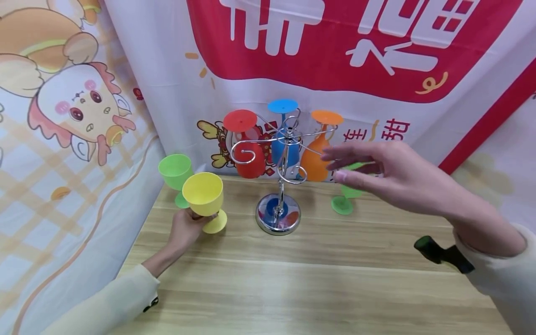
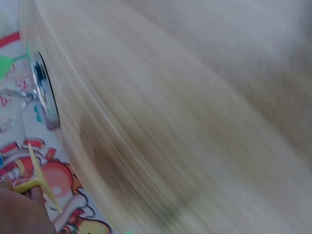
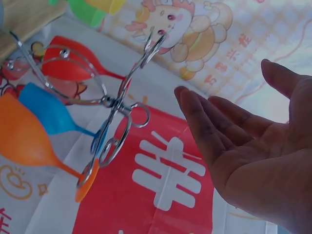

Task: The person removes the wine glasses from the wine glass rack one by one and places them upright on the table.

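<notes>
Bowl of yellow cup (image 1: pixel 204 200) above left hand (image 1: pixel 186 229) — gripping its stem; holding right hand (image 1: pixel 391 174) loosely uncurled near rack (image 1: pixel 268 217).

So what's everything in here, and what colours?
Rack: one, silver, on the table
Table: one, wood-coloured, underneath
Yellow goblet: one, yellow, left of the rack
Green goblets: two, green, upright, either side of the rack
Red goblet: one, red, upside down, rack's left
Orange goblet: one, orange, upside down, rack's right
Blue goblet: one, blue, upside down, between those two
Printed cloths: white, red and orange, behind and left; count unclear
Dark things: two, blackish, by sleeves, unclear
Sleeves: two, cream, on arms
Left hand: one, bare, holding yellow goblet
Right hand: one, bare, holding nothing
</notes>
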`<action>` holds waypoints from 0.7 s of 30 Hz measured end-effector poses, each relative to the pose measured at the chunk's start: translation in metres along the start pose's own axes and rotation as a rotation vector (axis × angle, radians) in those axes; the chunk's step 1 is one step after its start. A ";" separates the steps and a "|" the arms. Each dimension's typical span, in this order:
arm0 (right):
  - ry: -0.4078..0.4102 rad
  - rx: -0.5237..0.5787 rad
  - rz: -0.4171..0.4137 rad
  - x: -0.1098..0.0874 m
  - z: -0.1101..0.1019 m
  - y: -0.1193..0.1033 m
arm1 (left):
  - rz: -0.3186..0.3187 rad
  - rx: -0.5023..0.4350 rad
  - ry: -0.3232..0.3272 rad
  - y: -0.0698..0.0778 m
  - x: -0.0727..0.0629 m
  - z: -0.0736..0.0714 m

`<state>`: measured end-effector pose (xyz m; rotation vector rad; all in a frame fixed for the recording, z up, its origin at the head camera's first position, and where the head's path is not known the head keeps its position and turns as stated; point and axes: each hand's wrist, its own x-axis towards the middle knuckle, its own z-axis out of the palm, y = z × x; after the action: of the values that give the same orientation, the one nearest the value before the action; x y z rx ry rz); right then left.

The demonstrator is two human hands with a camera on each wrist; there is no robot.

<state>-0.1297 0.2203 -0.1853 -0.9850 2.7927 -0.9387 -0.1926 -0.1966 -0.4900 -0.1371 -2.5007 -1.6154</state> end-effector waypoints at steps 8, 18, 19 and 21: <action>0.035 -0.178 0.005 0.025 -0.001 0.018 | -0.116 -0.048 0.004 -0.016 0.018 -0.005; -0.075 -0.330 0.124 0.054 0.015 0.040 | -0.177 -0.026 -0.006 -0.030 0.035 -0.002; -0.080 -0.340 0.130 0.056 0.016 0.041 | -0.176 -0.028 -0.006 -0.031 0.036 -0.001; -0.090 -0.349 0.138 0.061 0.020 0.043 | -0.180 -0.037 -0.006 -0.033 0.039 0.002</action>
<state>-0.1980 0.2009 -0.2156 -0.8231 2.9586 -0.3886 -0.2368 -0.2090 -0.5130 0.0815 -2.5531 -1.7306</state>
